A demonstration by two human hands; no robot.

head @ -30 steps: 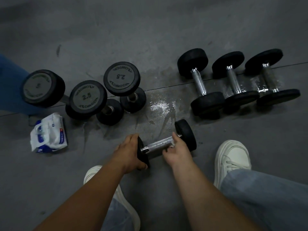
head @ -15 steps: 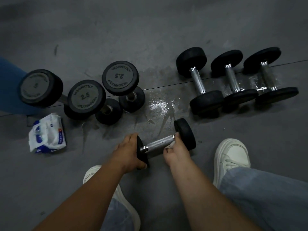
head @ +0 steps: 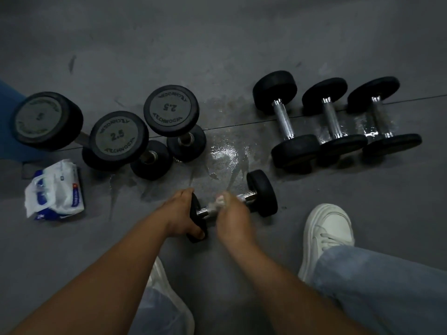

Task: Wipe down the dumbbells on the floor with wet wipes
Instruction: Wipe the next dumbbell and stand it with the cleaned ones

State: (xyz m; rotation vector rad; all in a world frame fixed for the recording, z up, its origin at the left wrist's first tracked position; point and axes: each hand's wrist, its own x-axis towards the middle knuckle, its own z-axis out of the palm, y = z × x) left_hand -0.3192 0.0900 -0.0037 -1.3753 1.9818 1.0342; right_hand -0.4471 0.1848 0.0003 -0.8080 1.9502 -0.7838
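dumbbell (head: 262,192): lies on the floor just on the person's side of the wet patch (head: 227,153) | left hand (head: 180,213): fingers curled round its left head | right hand (head: 232,213): blurred, wrapped round the chrome handle, clutching a white wipe (head: 219,201) | wipes pack (head: 55,189): well left of the wet patch

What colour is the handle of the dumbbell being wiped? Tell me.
Shiny silver metal handle, seen best in the head view.
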